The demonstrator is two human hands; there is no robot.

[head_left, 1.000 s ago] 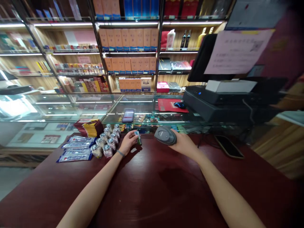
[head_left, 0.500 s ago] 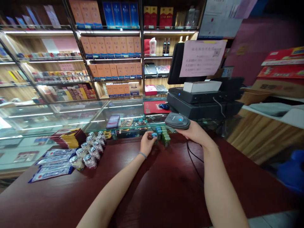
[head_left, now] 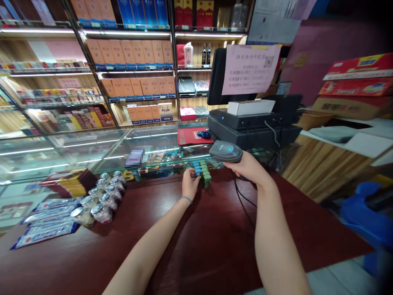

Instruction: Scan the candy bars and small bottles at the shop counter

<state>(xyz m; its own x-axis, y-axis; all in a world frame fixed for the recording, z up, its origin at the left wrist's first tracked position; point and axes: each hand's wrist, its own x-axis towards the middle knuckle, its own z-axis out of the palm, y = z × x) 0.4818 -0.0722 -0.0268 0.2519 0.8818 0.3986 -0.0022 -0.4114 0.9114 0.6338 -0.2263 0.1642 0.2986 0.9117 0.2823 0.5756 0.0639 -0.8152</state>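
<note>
My right hand is wrapped round the handle of a dark grey barcode scanner, held above the dark red counter; a blue light shows on its top. With bent fingers, my left hand grips a small blue-topped container at the near end of a row of similar blue ones. Right beside that row stands a row of small green containers. The fingers partly hide the blue container.
To the left are several lidded jars, blue-and-white packets and a stack of yellow and maroon packs. Behind lies a glass display case with a mouse near the monitor. A blue stool stands right.
My left hand has brought the blue container up against the end of the blue row. The camera view has shifted to the right. The scanner stays in my right hand.
</note>
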